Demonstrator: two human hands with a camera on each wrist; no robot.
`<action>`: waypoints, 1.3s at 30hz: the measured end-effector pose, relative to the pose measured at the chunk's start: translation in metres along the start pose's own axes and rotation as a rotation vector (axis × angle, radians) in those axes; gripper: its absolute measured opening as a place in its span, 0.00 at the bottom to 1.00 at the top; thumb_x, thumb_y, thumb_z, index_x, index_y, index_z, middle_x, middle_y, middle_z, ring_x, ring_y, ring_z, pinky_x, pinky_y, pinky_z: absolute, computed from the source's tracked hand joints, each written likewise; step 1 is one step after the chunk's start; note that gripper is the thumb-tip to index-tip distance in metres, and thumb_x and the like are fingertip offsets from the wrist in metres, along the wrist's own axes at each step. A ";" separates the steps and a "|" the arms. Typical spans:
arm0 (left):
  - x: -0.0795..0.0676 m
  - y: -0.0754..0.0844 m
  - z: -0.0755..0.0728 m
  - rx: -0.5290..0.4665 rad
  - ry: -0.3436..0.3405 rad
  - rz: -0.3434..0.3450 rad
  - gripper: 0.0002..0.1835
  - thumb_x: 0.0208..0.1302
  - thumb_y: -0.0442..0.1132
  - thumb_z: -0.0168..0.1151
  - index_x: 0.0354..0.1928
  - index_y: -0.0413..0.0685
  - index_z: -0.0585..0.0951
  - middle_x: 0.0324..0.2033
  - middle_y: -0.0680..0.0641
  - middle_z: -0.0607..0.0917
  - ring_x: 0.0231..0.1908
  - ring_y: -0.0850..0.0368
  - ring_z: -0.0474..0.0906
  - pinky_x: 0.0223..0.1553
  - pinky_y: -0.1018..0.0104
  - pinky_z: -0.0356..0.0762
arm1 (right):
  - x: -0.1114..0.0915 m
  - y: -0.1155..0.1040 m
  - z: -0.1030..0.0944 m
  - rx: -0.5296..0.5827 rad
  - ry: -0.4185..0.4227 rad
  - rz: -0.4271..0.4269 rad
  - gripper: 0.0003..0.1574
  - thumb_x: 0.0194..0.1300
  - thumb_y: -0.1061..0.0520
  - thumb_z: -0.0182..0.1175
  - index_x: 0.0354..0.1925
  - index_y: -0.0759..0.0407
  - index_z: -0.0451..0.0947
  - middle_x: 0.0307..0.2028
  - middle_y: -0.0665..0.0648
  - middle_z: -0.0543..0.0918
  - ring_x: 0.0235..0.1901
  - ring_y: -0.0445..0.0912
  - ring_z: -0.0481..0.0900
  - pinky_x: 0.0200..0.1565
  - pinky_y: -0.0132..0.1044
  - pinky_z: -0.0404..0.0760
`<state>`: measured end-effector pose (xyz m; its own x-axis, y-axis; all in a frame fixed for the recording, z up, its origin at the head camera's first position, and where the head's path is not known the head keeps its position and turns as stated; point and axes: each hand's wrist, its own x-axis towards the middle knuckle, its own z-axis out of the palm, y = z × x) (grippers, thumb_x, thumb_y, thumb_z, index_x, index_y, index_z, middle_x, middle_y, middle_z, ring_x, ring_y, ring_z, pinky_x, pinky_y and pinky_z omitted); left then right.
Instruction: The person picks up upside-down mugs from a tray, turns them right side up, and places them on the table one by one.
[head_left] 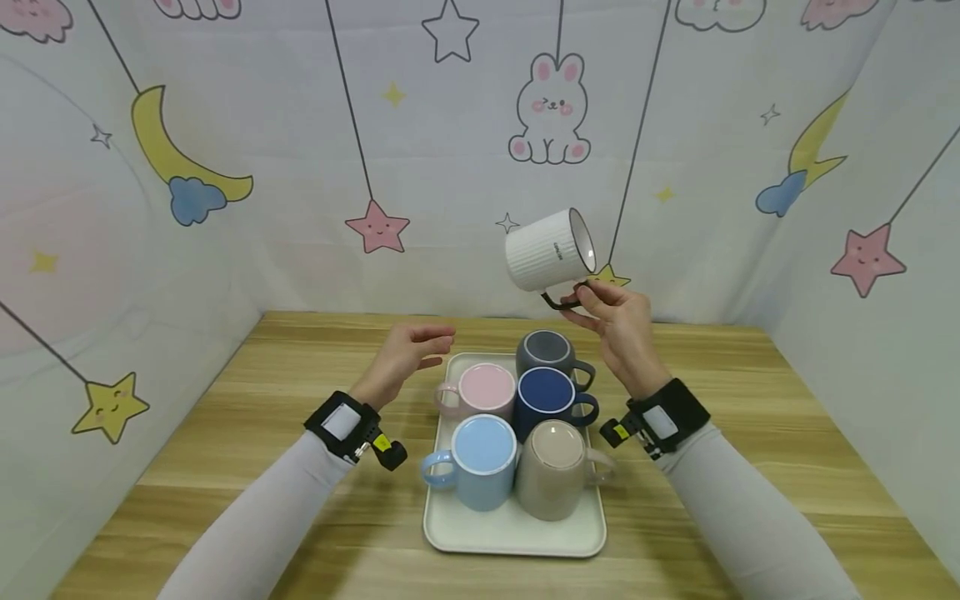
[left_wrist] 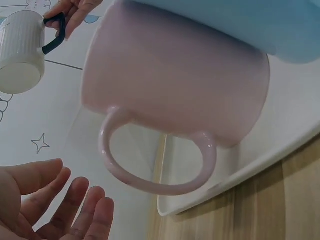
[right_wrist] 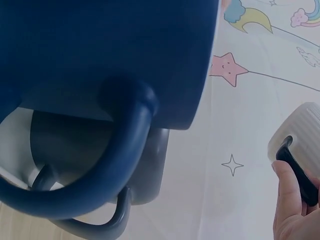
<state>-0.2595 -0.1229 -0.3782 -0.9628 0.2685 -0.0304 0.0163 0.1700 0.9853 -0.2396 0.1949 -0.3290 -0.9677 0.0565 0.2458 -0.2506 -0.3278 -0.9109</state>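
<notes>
A white ribbed mug (head_left: 546, 252) with a black rim and handle is held tilted in the air, its mouth toward the right. My right hand (head_left: 618, 329) pinches its black handle, as the right wrist view also shows. My left hand (head_left: 405, 354) hovers left of the tray (head_left: 517, 537), fingers loosely extended, holding nothing. Nearest to it is an upside-down pink mug (head_left: 486, 389). Also upside down on the tray are a grey mug (head_left: 546, 350), a dark blue mug (head_left: 547, 396), a light blue mug (head_left: 483, 458) and a beige mug (head_left: 553, 471).
The cream tray lies on a wood-grain table (head_left: 247, 433). A white cloth backdrop (head_left: 450, 125) printed with stars, moons and a rabbit stands behind the table and along both sides. Mug handles stick out over the tray's left and right edges.
</notes>
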 end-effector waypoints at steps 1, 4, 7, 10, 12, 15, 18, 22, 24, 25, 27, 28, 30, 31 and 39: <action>0.000 -0.002 0.000 0.017 0.006 -0.009 0.20 0.78 0.35 0.59 0.67 0.35 0.78 0.65 0.36 0.79 0.63 0.41 0.78 0.65 0.52 0.79 | 0.000 0.000 -0.001 -0.003 0.006 -0.002 0.21 0.72 0.65 0.64 0.58 0.78 0.79 0.38 0.57 0.86 0.42 0.48 0.88 0.50 0.47 0.88; 0.000 -0.010 0.001 0.051 0.025 -0.042 0.20 0.78 0.34 0.59 0.67 0.35 0.78 0.66 0.35 0.78 0.65 0.38 0.76 0.65 0.49 0.79 | 0.001 0.000 -0.003 -0.002 0.014 -0.007 0.16 0.72 0.65 0.64 0.54 0.74 0.82 0.37 0.56 0.87 0.42 0.48 0.88 0.50 0.46 0.88; 0.002 -0.019 0.001 0.086 0.038 -0.070 0.21 0.77 0.35 0.59 0.67 0.34 0.77 0.66 0.33 0.78 0.63 0.37 0.77 0.64 0.47 0.79 | 0.002 -0.001 -0.006 0.004 0.028 -0.011 0.07 0.72 0.66 0.64 0.45 0.63 0.88 0.36 0.56 0.87 0.41 0.48 0.88 0.49 0.46 0.88; 0.003 -0.029 0.002 0.144 0.034 -0.106 0.23 0.77 0.35 0.58 0.69 0.33 0.75 0.63 0.32 0.79 0.58 0.39 0.80 0.61 0.51 0.83 | 0.003 0.000 -0.010 0.016 0.035 -0.013 0.08 0.71 0.66 0.64 0.42 0.60 0.89 0.35 0.56 0.87 0.40 0.48 0.89 0.49 0.47 0.89; 0.004 -0.036 0.003 0.188 0.015 -0.130 0.25 0.77 0.35 0.58 0.70 0.31 0.72 0.60 0.31 0.81 0.53 0.42 0.83 0.56 0.55 0.85 | 0.003 0.000 -0.012 0.026 0.039 -0.017 0.08 0.71 0.67 0.63 0.45 0.65 0.88 0.35 0.57 0.87 0.40 0.48 0.89 0.49 0.47 0.89; 0.006 -0.044 0.003 0.250 -0.033 -0.146 0.27 0.76 0.34 0.59 0.71 0.29 0.70 0.57 0.30 0.81 0.48 0.47 0.83 0.48 0.62 0.87 | 0.003 0.001 -0.016 0.036 0.051 -0.024 0.10 0.71 0.68 0.63 0.48 0.71 0.86 0.36 0.58 0.86 0.39 0.48 0.89 0.48 0.47 0.89; 0.010 -0.050 0.004 0.292 -0.077 -0.133 0.28 0.74 0.31 0.60 0.72 0.29 0.69 0.54 0.31 0.81 0.43 0.51 0.81 0.42 0.67 0.87 | 0.003 0.001 -0.021 0.037 0.068 -0.025 0.08 0.71 0.67 0.63 0.45 0.66 0.88 0.36 0.58 0.86 0.40 0.49 0.89 0.48 0.47 0.89; 0.016 -0.055 0.005 0.328 -0.087 -0.107 0.30 0.66 0.25 0.63 0.70 0.28 0.71 0.47 0.34 0.84 0.37 0.54 0.80 0.35 0.71 0.86 | 0.003 0.001 -0.029 0.041 0.087 -0.021 0.07 0.70 0.67 0.64 0.43 0.64 0.88 0.36 0.57 0.87 0.41 0.50 0.89 0.49 0.46 0.88; 0.018 -0.056 0.006 0.339 -0.078 -0.104 0.31 0.63 0.23 0.64 0.69 0.29 0.72 0.44 0.36 0.85 0.35 0.54 0.80 0.34 0.71 0.86 | 0.003 0.001 -0.033 0.045 0.101 -0.018 0.07 0.70 0.67 0.64 0.44 0.66 0.87 0.36 0.57 0.88 0.41 0.50 0.89 0.49 0.46 0.88; 0.019 -0.055 0.007 0.341 -0.076 -0.101 0.31 0.63 0.23 0.64 0.69 0.29 0.73 0.44 0.36 0.85 0.35 0.54 0.80 0.34 0.71 0.86 | 0.003 0.001 -0.036 0.044 0.111 -0.018 0.07 0.70 0.67 0.65 0.44 0.67 0.87 0.36 0.57 0.88 0.41 0.50 0.89 0.49 0.45 0.88; 0.020 -0.055 0.007 0.343 -0.070 -0.097 0.31 0.62 0.23 0.65 0.69 0.30 0.74 0.43 0.36 0.86 0.35 0.54 0.80 0.34 0.71 0.86 | 0.003 0.001 -0.041 0.040 0.130 -0.018 0.06 0.70 0.68 0.65 0.43 0.67 0.87 0.36 0.57 0.88 0.40 0.49 0.89 0.48 0.45 0.88; 0.019 -0.055 0.008 0.342 -0.067 -0.094 0.31 0.62 0.23 0.65 0.69 0.30 0.74 0.44 0.36 0.86 0.36 0.53 0.80 0.34 0.71 0.85 | 0.003 0.001 -0.044 0.034 0.138 -0.018 0.05 0.69 0.67 0.65 0.42 0.65 0.87 0.35 0.57 0.88 0.39 0.49 0.89 0.48 0.44 0.89; 0.019 -0.056 0.007 0.342 -0.061 -0.089 0.31 0.62 0.24 0.66 0.69 0.31 0.75 0.44 0.36 0.86 0.37 0.53 0.80 0.33 0.71 0.85 | 0.003 0.002 -0.049 0.031 0.150 -0.020 0.05 0.69 0.68 0.65 0.41 0.64 0.88 0.35 0.57 0.88 0.39 0.48 0.89 0.48 0.44 0.89; 0.018 -0.057 0.007 0.341 -0.059 -0.087 0.31 0.62 0.23 0.66 0.69 0.31 0.75 0.44 0.36 0.87 0.38 0.53 0.80 0.33 0.71 0.84 | 0.004 0.002 -0.052 0.023 0.155 -0.025 0.05 0.69 0.68 0.65 0.41 0.64 0.88 0.35 0.57 0.88 0.38 0.48 0.89 0.47 0.44 0.89; 0.017 -0.059 0.006 0.298 -0.068 -0.104 0.31 0.63 0.24 0.66 0.70 0.33 0.74 0.45 0.37 0.85 0.37 0.54 0.79 0.33 0.72 0.84 | 0.001 0.002 -0.084 -0.021 0.208 -0.053 0.09 0.70 0.69 0.64 0.36 0.59 0.88 0.34 0.55 0.87 0.37 0.46 0.88 0.46 0.40 0.89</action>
<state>-0.2752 -0.1232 -0.4382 -0.9435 0.2957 -0.1497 0.0061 0.4671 0.8842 -0.2438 0.2738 -0.3582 -0.9378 0.2672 0.2217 -0.2996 -0.3000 -0.9057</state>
